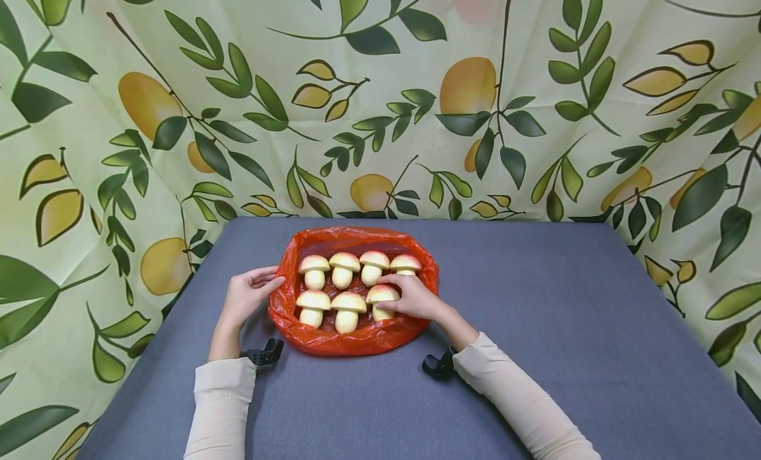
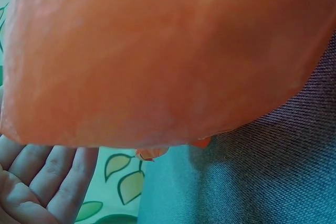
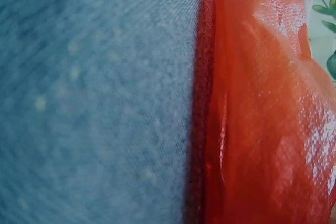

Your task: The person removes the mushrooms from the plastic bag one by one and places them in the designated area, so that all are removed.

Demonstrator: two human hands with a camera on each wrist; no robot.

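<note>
A red plastic bag (image 1: 357,344) lies spread open on the table, its rim rolled into an oval. Inside it stand several toy mushrooms (image 1: 347,306) in two rows, with pale yellow stems and red-tinted caps. My right hand (image 1: 421,300) reaches over the bag's right side and pinches the rightmost front mushroom (image 1: 382,293) between thumb and fingers. At the bag's left edge is my left hand (image 1: 245,298), thumb and fingertips right at the rim. The left wrist view shows its fingers (image 2: 60,174) fairly straight beside the bag's wall.
The table (image 1: 535,314) has a blue-grey cloth surface. Behind and beside it hangs a curtain (image 1: 392,63) printed with leaves and fruit. Black wrist devices (image 1: 440,365) sit below each hand, close to the bag's front edge.
</note>
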